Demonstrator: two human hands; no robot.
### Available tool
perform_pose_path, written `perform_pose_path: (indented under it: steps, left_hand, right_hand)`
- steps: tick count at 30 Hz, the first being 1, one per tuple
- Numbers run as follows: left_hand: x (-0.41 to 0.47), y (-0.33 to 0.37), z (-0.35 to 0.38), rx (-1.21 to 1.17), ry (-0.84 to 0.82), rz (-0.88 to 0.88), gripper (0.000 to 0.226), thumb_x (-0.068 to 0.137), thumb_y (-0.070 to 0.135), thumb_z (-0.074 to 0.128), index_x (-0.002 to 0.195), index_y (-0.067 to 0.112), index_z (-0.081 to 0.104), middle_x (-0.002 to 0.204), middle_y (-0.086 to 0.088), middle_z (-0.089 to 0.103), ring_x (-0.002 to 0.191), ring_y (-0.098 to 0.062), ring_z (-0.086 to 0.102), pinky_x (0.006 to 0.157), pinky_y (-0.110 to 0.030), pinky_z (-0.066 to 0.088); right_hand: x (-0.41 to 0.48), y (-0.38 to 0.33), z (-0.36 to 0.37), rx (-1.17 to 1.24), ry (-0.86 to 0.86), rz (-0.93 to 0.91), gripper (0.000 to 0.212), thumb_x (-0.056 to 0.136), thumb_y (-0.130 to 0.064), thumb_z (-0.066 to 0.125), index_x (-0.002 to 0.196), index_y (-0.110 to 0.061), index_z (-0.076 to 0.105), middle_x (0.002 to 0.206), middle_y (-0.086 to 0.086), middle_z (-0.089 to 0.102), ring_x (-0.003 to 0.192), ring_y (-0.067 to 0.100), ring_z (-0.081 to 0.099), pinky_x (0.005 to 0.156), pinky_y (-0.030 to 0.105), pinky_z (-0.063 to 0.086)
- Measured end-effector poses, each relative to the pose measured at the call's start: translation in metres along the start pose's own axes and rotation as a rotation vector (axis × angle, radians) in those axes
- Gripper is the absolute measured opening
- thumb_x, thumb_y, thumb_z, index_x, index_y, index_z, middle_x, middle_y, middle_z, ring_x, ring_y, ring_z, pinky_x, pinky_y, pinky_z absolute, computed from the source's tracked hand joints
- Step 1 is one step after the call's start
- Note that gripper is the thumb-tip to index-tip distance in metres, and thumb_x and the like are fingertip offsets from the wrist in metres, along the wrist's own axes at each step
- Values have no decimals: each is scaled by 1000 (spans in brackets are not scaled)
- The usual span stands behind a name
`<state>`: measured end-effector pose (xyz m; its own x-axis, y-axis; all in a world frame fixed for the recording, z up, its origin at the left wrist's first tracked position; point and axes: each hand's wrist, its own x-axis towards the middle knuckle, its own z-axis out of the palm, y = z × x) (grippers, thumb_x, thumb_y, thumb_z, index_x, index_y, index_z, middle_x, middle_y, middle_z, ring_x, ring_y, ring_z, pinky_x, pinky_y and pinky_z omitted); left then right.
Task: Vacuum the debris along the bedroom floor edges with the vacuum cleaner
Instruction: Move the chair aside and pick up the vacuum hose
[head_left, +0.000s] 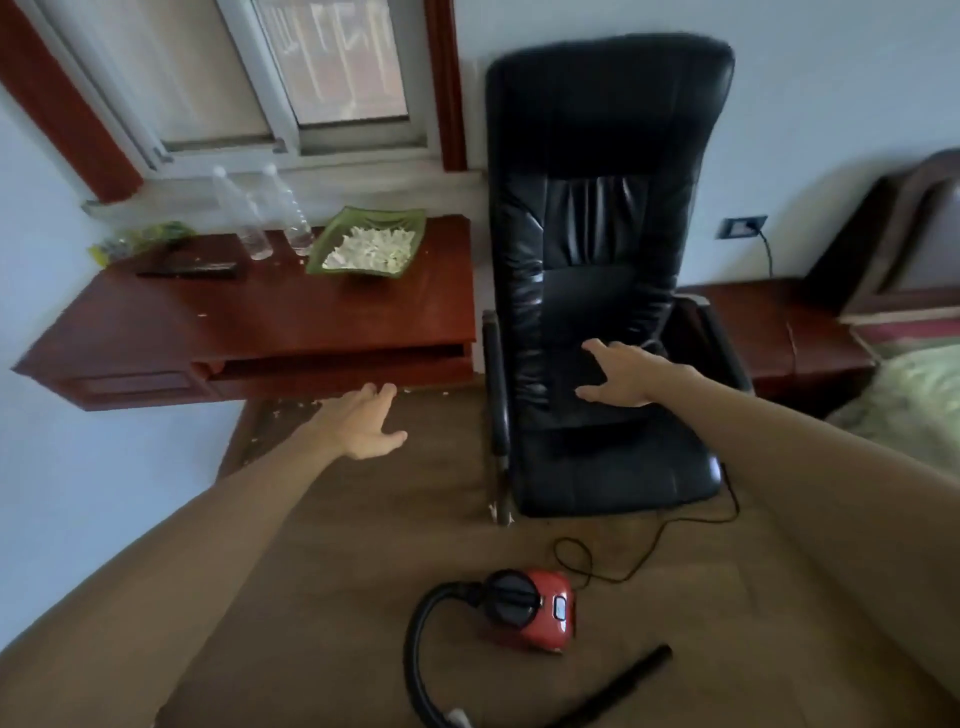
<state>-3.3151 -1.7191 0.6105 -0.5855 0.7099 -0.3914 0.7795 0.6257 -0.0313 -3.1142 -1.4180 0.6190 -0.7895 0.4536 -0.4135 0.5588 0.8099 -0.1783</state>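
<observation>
Red canister vacuum cleaner (540, 608) is left ungripped on brown floor (363, 545), near black leather chair (597, 260). Left hand (363, 423), right hand (621, 376) are held out, fingers (387, 389) spread, nothing held. White debris (280, 410) is seen beneath red-brown wooden surface (311, 317). Likely risk: thin black cord (649, 545) gets snagged under chair when vacuum is dragged.

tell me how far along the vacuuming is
Barely started. Done: the vacuum cleaner sits on the floor, and a cord hangs from the wall socket. In hand: nothing; the left hand and right hand are open, reaching toward the black chair. Left: white debris lies on the floor under the desk, and the hose is not yet picked up.
</observation>
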Motion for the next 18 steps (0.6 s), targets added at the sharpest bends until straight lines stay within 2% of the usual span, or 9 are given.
perform_pose_path:
  steps: [7, 11, 13, 18]
  left_hand:
    - [64, 82, 76, -4, -168, 261, 77, 93, 56, 51, 151, 15, 22, 144, -13, 42, 123, -30, 51, 94, -44, 50]
    - [72, 128, 134, -8, -242, 318, 72, 92, 56, 52, 146, 15, 28, 142, -13, 43, 123, -34, 52, 92, -43, 48]
    - [72, 143, 171, -1, -302, 342, 71, 91, 57, 52, 144, 16, 30, 138, -12, 46, 121, -34, 53, 91, -43, 47]
    - [70, 173, 271, 63, -452, 382, 70, 91, 54, 52, 144, 15, 28, 140, -13, 43, 128, -36, 48, 100, -46, 41]
  right_hand:
    - [-41, 62, 104, 98, -98, 235, 86, 91, -56, 59, 156, -20, 15, 144, 13, 43, 130, 37, 46, 99, 49, 47]
    - [-58, 96, 177, 157, -194, 334, 73, 95, -39, 57, 153, -24, 17, 142, 10, 44, 132, 35, 45, 100, 47, 45]
    - [-64, 109, 213, 170, -237, 360, 76, 92, -42, 57, 153, -25, 17, 148, 10, 41, 134, 34, 43, 102, 49, 44]
    - [-70, 139, 309, 215, -363, 401, 80, 89, -55, 60, 153, -24, 20, 148, 10, 41, 134, 33, 42, 102, 49, 44]
